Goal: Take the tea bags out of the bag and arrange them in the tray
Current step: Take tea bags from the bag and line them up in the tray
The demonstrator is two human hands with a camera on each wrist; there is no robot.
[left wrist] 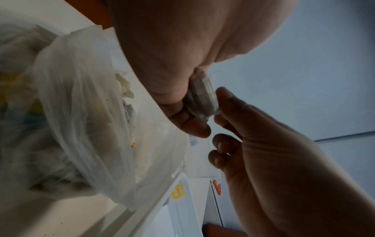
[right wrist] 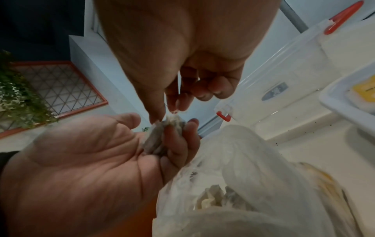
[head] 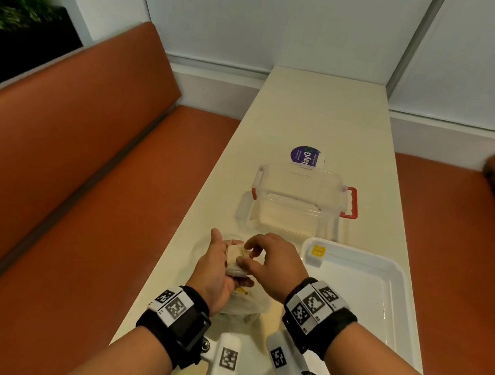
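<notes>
Left hand (head: pixel 217 270) cups small stack of tea bags (head: pixel 238 257), fingers curled round it; count unreadable. Right hand (head: pixel 275 265) pinches top edge, apparently string, between thumb and forefinger. Plastic bag (head: pixel 244 306) below hands, contents blurred. White tray (head: pixel 381 291) right, one tea bag (head: pixel 316 255) at far corner, near edge cut off. Clear storage box (head: pixel 299 204) beyond.

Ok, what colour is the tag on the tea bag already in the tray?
Yellow: the tag shows best in the head view, at the tray's far-left corner.
</notes>
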